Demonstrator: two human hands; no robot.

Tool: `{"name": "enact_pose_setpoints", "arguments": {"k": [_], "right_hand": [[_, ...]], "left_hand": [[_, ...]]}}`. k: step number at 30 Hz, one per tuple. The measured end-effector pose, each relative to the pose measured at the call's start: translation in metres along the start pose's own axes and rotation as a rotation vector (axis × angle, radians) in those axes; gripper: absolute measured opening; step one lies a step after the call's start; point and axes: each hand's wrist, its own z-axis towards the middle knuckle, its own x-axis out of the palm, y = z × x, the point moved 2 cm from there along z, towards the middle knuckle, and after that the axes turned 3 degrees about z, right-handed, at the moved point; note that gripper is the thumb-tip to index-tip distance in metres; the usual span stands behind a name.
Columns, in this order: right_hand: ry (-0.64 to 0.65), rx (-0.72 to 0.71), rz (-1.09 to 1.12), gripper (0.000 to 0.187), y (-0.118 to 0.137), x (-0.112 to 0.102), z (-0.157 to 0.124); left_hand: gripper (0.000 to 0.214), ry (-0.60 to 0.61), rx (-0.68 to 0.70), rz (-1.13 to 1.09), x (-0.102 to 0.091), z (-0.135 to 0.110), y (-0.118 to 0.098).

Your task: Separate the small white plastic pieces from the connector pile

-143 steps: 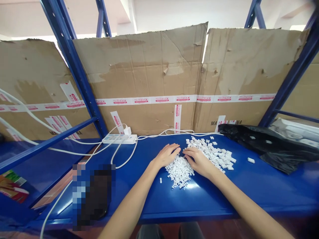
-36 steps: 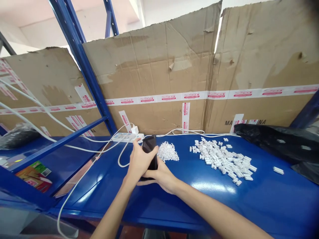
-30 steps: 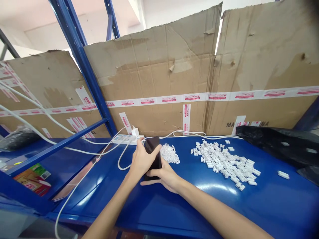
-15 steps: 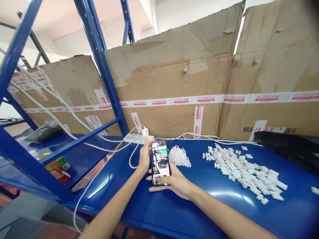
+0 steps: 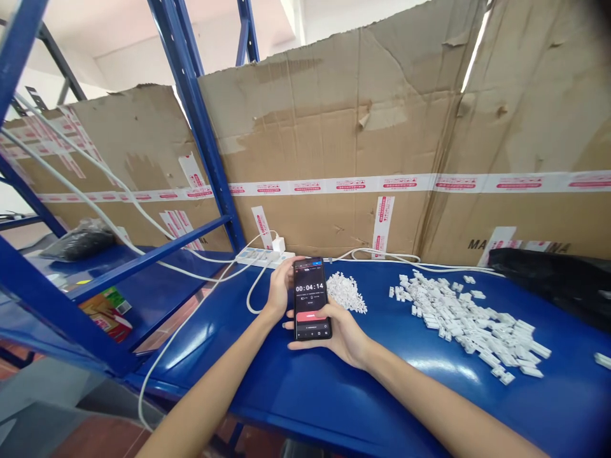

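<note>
A black smartphone (image 5: pixel 312 299) is held upright over the blue table between my two hands. Its dark screen reads 00:04:14 above a red button. My left hand (image 5: pixel 280 289) grips the phone's left edge, fingers partly behind it. My right hand (image 5: pixel 347 334) wraps round the lower right side, with the thumb on the screen close to the red button. Just behind the phone lies a heap of small white plastic pieces (image 5: pixel 347 292). Farther right spreads a larger pile of white rectangular plastic parts (image 5: pixel 470 324).
A white power strip (image 5: pixel 260 256) with a plugged-in charger (image 5: pixel 278 244) and white cables sits at the back. Blue rack posts (image 5: pixel 203 133) stand left. Cardboard sheets (image 5: pixel 324 140) wall the rear. A black plastic bag (image 5: pixel 548 283) lies right on the blue tabletop (image 5: pixel 391 394).
The phone's screen has switched from a colourful camera-like picture to a dark timer display with a red button. My right thumb has risen a little on the screen. The view has shifted slightly.
</note>
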Motion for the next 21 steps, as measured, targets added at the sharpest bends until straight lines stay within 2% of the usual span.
{"name": "enact_pose_setpoints", "arguments": {"k": [8,14,21], "right_hand": [[-0.007,0.007,0.005,0.049,0.0002,-0.0006,0.0003],[0.014,0.004,0.011,0.039,-0.0031,-0.0049,0.0028],[0.003,0.017,0.019,0.037,-0.0011,-0.0014,0.0016]], "left_hand": [[0.038,0.020,0.001,0.008,-0.0018,0.0014,0.0022],[0.036,0.013,0.005,0.015,-0.0021,-0.0001,-0.0010],[0.036,0.016,-0.005,0.023,-0.0027,0.0005,-0.0008]]}}
